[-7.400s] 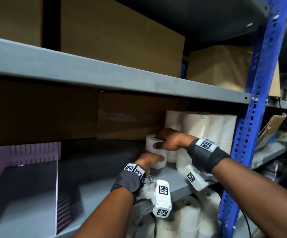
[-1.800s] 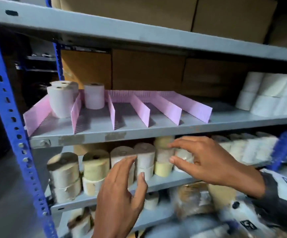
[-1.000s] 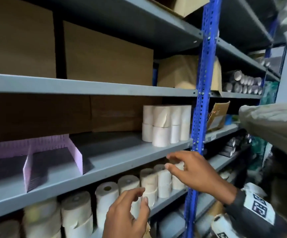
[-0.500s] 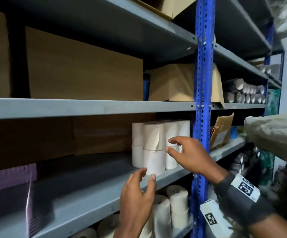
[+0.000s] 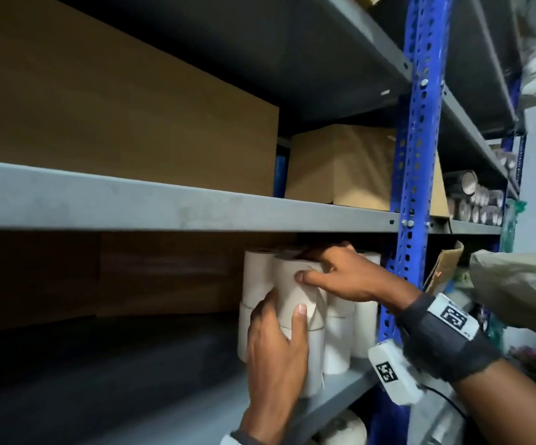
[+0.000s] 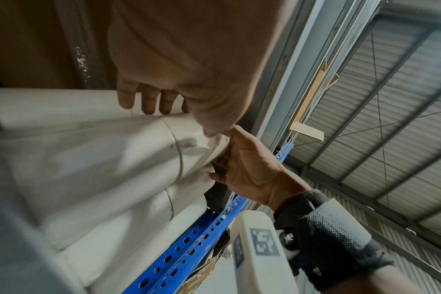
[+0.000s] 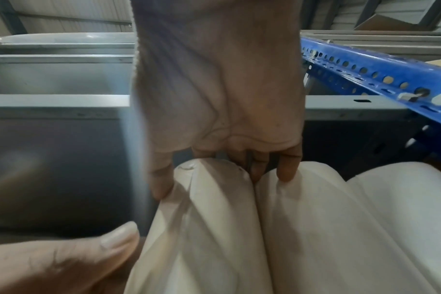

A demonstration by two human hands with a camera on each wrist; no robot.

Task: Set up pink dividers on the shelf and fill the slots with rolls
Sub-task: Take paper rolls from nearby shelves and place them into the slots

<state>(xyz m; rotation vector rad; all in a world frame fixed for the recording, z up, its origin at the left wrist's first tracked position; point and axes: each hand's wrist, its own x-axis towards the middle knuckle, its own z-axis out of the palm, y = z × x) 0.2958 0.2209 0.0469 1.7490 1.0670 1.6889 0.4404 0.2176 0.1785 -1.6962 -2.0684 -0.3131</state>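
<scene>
Head view shows both hands on a cluster of white paper rolls stacked two high at the right end of the grey shelf (image 5: 164, 380), next to the blue perforated upright (image 5: 416, 175). The right hand (image 5: 350, 277) reaches over the top roll (image 5: 292, 290) at the front of the stack; its thumb lies across the roll's near face and its fingers curl over the top edge, so the right grip is closed around this roll. The left hand (image 5: 276, 351) comes up from below, thumb and fingers spread around the seam where the top roll meets the lower roll (image 5: 313, 361), its grip wrapped on the stack from the left.

Left wrist view shows the left fingers (image 6: 149, 99) laid against the side of a roll, and the right hand (image 6: 249, 171) gripping the roll's end near the upright (image 6: 189, 244).

Right wrist view shows the right fingers (image 7: 285, 169) dug into the gap between two rolls, the thumb on the other side of the gripped roll (image 7: 209, 218), and the left thumb (image 7: 88, 248) at the lower left, close beside that roll.

Brown cardboard boxes (image 5: 125, 117) sit on the shelf above. More rolls (image 5: 353, 329) stand behind and to the right of the gripped one.
</scene>
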